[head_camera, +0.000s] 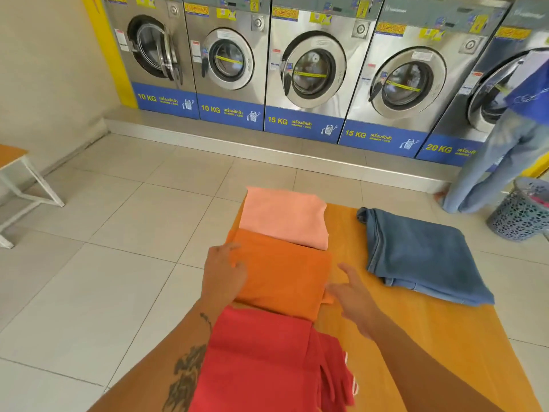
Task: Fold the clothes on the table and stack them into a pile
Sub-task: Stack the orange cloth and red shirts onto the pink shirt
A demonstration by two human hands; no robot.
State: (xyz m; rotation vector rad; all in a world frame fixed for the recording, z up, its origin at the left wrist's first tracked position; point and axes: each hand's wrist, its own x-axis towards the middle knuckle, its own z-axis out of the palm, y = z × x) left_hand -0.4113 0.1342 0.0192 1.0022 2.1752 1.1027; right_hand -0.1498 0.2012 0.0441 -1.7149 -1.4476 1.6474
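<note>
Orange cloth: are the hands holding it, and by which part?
Not gripped. Left hand rests flat on the orange cloth's left edge; right hand is open at its right edge.

The red cloth (267, 364) runs off the bottom edge; the tabletop's (416, 337) left side lies hidden under clothes.

Both open hands, left hand (224, 270) and right hand (353, 295), seemingly on orange cloth (282, 278).

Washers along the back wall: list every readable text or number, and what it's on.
"10 KG": blue panel, first washer from left.
"10 KG": second panel.
"15 KG": third panel.
"15 KG": fourth panel.
"20 KG": fifth panel.
Thai lines, yellow stickers: unreadable.
</note>
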